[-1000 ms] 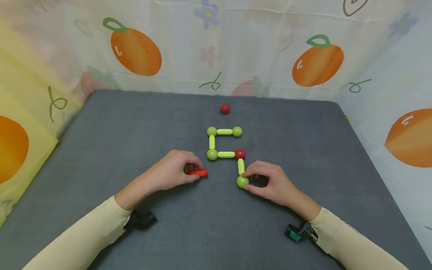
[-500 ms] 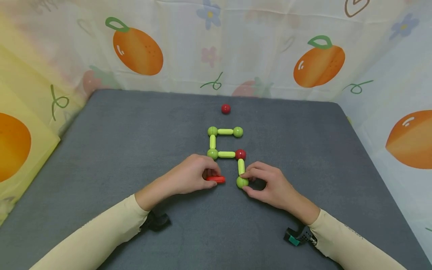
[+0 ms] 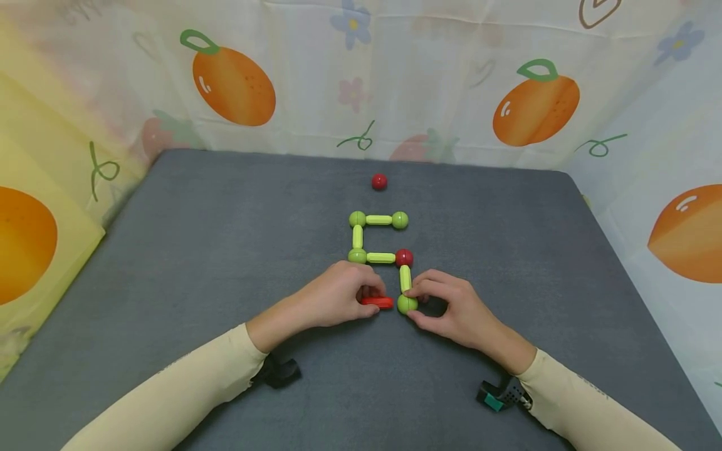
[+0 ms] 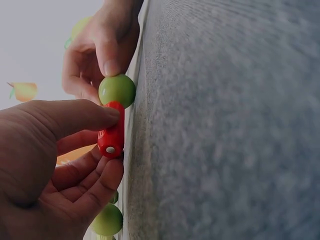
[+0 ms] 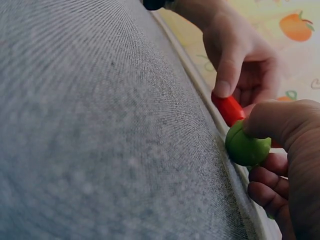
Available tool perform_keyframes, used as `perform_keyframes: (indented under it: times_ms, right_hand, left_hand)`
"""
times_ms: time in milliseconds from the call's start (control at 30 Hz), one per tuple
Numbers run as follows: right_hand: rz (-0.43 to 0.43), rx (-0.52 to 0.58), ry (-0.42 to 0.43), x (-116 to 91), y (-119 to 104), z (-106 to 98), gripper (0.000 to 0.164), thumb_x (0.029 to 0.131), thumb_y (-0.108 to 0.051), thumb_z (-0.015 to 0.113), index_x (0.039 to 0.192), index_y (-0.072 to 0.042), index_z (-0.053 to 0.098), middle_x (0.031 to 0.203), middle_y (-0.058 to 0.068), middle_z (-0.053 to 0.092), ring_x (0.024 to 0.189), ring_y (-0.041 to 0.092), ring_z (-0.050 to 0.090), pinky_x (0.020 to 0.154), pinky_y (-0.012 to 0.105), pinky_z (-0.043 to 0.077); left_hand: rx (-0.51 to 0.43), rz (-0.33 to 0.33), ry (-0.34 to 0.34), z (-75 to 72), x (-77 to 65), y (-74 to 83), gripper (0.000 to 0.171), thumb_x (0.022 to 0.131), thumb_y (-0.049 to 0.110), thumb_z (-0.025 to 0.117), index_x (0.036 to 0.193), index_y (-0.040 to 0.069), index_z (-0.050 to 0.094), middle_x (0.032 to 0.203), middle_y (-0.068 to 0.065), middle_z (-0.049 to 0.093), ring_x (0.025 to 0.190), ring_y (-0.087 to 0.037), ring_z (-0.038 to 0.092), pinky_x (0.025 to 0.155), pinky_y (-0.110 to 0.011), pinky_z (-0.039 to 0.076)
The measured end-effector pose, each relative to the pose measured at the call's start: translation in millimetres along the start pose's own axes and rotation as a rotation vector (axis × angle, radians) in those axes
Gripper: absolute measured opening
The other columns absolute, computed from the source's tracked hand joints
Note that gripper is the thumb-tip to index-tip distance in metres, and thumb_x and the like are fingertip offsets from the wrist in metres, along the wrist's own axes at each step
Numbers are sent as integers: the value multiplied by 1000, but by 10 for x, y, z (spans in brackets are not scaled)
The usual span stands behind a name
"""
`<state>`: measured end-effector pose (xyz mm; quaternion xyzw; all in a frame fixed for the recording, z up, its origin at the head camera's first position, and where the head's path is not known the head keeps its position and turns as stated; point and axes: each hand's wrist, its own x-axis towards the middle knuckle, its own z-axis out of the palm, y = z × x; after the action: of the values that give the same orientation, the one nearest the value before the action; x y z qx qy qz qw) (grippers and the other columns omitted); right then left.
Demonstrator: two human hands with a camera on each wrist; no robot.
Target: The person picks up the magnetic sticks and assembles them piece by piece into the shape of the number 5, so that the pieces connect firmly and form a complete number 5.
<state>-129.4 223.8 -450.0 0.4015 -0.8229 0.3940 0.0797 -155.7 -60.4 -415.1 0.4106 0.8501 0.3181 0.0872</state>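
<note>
My left hand point(image 3: 335, 295) pinches a short red building rod point(image 3: 381, 303) between thumb and fingers, low over the table. A pale dot marks the near end of the rod point(image 4: 114, 131) in the left wrist view. Across from it, my right hand point(image 3: 459, 310) holds a green ball point(image 3: 405, 305) between thumb and fingers. In the head view a narrow gap lies between rod and ball. That ball ends a zigzag chain: a yellow-green rod point(image 3: 405, 279) joins it to a red ball point(image 3: 403, 257), and more yellow-green rods and green balls point(image 3: 358, 218) continue beyond.
One loose red ball point(image 3: 379, 181) lies behind the chain, near the back of the dark grey table point(image 3: 254, 207). Fruit-printed cloth point(image 3: 429, 75) hangs along the back and sides. Each wrist carries a dark device point(image 3: 282, 372).
My left hand has carried the red rod rightward and slightly nearer to me, up beside the green ball. The right hand keeps its hold on that ball, nearly still.
</note>
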Motion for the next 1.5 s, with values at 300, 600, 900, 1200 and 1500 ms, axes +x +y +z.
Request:
perform_keyframes:
  times_ms: [300, 600, 900, 1200, 1500]
  right_hand:
    - [-2, 9, 2, 0, 7, -1, 28, 87, -6, 91, 109, -18, 79, 113, -5, 69, 92, 13, 65, 81, 27, 56]
    - [5, 27, -3, -2, 25, -3, 28, 88, -6, 91, 110, -19, 79, 113, -6, 69, 93, 13, 66, 82, 30, 57]
    - [10, 35, -9, -6, 21, -10, 28, 88, -7, 91, 110, -19, 79, 114, -6, 70, 94, 12, 66, 82, 31, 58]
    - [0, 26, -15, 35, 8, -14, 27, 89, -6, 90, 110, -19, 78, 112, -7, 69, 93, 12, 65, 82, 30, 57]
    - [-16, 31, 0, 8, 20, 3, 31, 87, -4, 91, 110, -19, 78, 111, -7, 69, 92, 11, 64, 80, 27, 55]
  left_hand:
    - [9, 10, -5, 15, 29, 47, 13, 92, 10, 87, 103, 16, 82, 94, 8, 70, 78, -8, 61, 72, -26, 54]
    - [24, 15, 3, 27, 40, 46, 13, 92, 9, 87, 102, 16, 82, 93, 8, 70, 79, -9, 62, 72, -26, 54]
    - [25, 18, -3, 4, 42, 64, 13, 92, 9, 87, 104, 15, 82, 94, 7, 70, 78, -9, 62, 71, -25, 53]
    - [14, 19, 19, -46, 26, 61, 13, 92, 10, 88, 103, 16, 82, 94, 7, 70, 78, -8, 61, 72, -25, 53]
    - [-12, -65, 238, -423, 237, -155, 15, 96, 12, 86, 110, 6, 83, 97, 1, 74, 85, -13, 66, 79, -33, 57]
